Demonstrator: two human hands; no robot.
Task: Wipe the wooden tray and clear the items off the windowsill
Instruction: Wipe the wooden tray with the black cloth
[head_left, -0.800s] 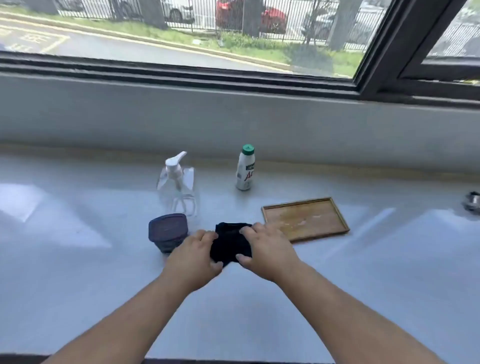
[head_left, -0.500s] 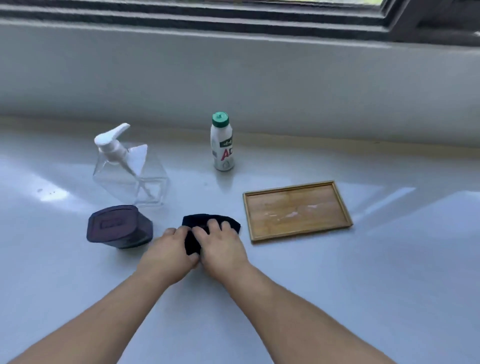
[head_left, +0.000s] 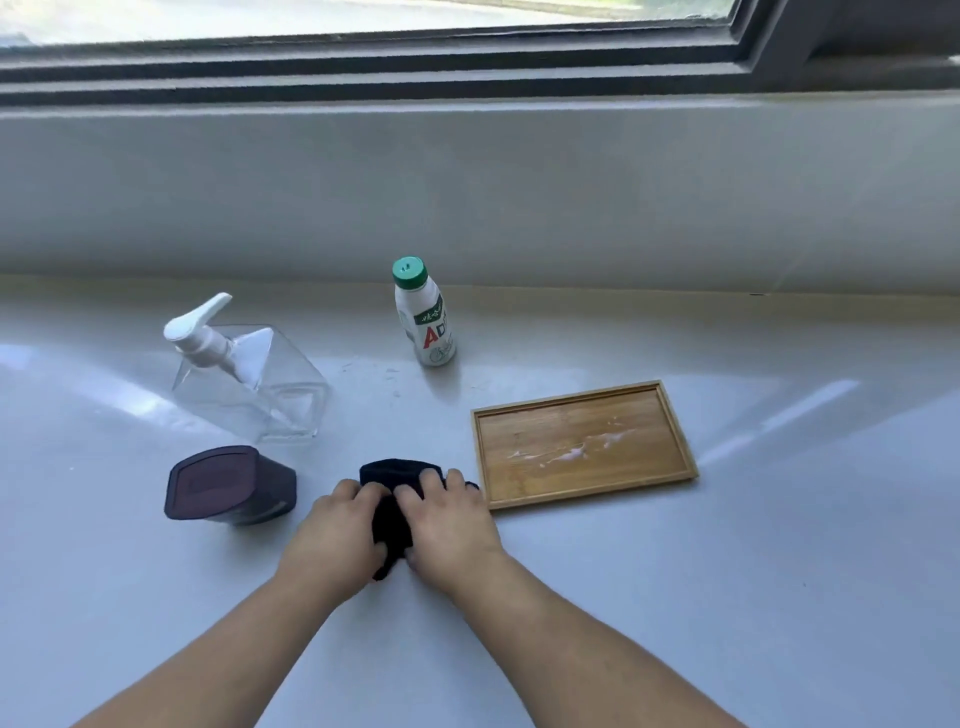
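A wooden tray (head_left: 584, 446) lies flat on the white windowsill (head_left: 779, 545), to the right of the hands. Its raised rim encloses only a whitish smear (head_left: 571, 452) across the middle of the floor.

Left of it, a clear pump bottle (head_left: 249, 379) with a white pump head stands near the back; its walls are see-through and it looks empty, though a thin layer of liquid would be hard to spot. In front of that sits a dark purple tub (head_left: 228, 486) with its lid on, tilted or lying toward the camera, so its contents are hidden. A small white bottle (head_left: 426, 317) with a green cap stands upright behind the tray; its wall is opaque and the label is only partly readable, showing a red "A".

Both hands rest on a dark cloth (head_left: 392, 493) just beside the tray's near left corner. The left hand (head_left: 337, 530) and the right hand (head_left: 449, 525) press down with curled fingers, gripping the cloth between them. Most of the cloth is covered by the hands; only its far edge and a strip between them show.
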